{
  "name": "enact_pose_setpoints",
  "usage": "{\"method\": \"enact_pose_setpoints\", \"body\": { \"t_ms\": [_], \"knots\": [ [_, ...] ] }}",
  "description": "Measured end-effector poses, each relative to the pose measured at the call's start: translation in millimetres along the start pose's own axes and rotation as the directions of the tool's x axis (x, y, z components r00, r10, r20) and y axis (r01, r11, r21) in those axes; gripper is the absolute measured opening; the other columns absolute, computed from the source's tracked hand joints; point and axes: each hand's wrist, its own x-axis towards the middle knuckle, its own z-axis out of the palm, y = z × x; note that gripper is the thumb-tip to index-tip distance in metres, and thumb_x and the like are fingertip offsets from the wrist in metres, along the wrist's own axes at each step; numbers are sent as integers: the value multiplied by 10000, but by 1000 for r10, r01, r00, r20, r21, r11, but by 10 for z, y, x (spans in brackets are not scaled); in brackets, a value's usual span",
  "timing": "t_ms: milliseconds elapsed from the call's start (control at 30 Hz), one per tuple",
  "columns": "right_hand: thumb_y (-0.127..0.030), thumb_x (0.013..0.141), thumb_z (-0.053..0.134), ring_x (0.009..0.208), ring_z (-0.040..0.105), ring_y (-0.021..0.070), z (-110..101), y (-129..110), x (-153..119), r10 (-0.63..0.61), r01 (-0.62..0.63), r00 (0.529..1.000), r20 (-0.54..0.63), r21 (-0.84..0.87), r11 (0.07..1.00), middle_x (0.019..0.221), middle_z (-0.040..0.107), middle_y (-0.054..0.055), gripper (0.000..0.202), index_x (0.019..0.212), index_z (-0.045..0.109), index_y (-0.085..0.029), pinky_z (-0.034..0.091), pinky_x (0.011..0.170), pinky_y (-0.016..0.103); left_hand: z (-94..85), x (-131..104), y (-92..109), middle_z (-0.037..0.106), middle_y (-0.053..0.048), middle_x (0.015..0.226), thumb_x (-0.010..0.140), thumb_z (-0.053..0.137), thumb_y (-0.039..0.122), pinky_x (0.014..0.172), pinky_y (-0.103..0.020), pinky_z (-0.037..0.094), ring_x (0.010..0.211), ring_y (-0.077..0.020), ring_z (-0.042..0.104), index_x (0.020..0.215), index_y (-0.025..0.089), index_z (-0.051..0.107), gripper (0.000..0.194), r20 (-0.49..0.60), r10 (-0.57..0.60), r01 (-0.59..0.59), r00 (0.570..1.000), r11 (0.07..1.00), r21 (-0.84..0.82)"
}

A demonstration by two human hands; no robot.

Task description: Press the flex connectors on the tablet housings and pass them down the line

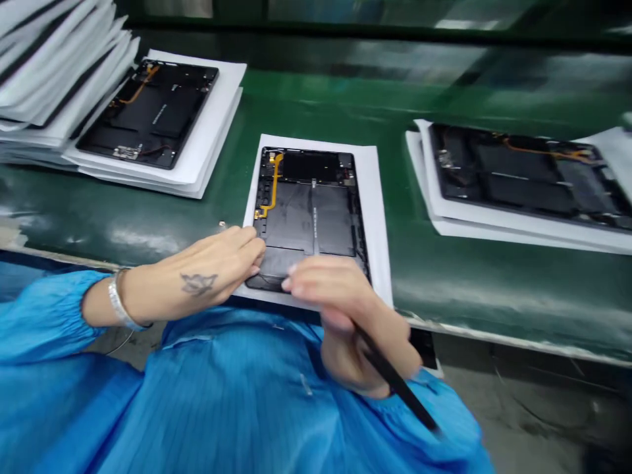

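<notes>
Left of the middle tablet (310, 210), another opened tablet (148, 112) lies on white sheets. The left hand (207, 276), fingers together, presses fingertips on the middle tablet's near left corner. This tablet rests on a white sheet (375, 217) on the green belt (148, 217). The right hand (350, 316) touches its near edge, fingers curled around a black tool (395, 382). Right of it lies a third tablet (528, 174).
</notes>
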Motion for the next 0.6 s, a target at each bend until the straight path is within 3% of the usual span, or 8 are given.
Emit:
{"method": "enact_pose_setpoints", "body": {
  "t_ms": [100,233,400,500,600],
  "knots": [
    [-70,991,417,838,612,185,111,154,63,-31,45,996,82,-178,983,946,702,71,239,1063,626,-162,478,736,334,53,-39,-1,518,30,832,1030,449,141,696,-244,387,707,-108,474,927,189,475,116,-117,-89,73,989,989,-129],
    [-76,971,476,798,486,208,198,171,48,-23,132,973,232,-465,875,895,675,78,198,974,665,-135,369,688,341,131,-82,11,567,50,830,999,554,200,662,-184,438,716,-79,552,962,209,537,42,-181,-238,152,954,907,-393],
    [-67,975,445,747,419,201,259,171,49,-74,184,968,239,-478,859,779,635,49,263,826,636,-169,304,667,349,263,-99,42,598,48,866,952,599,143,685,-150,493,745,-65,599,1015,213,564,100,-256,-333,144,907,819,-555],
    [-46,935,482,740,412,192,271,205,49,-39,137,973,229,-428,893,766,622,43,233,798,626,-167,301,662,347,346,-141,26,646,33,912,967,626,188,745,-148,508,805,-68,632,1081,218,611,120,-422,-324,91,847,870,-485],
    [-58,923,526,744,429,179,264,225,47,6,69,978,209,-351,934,771,619,35,181,813,631,-155,320,667,338,405,-180,16,666,25,888,966,647,196,741,-144,494,808,-67,625,983,206,663,26,-543,-283,68,791,922,-381]
  ]
}}
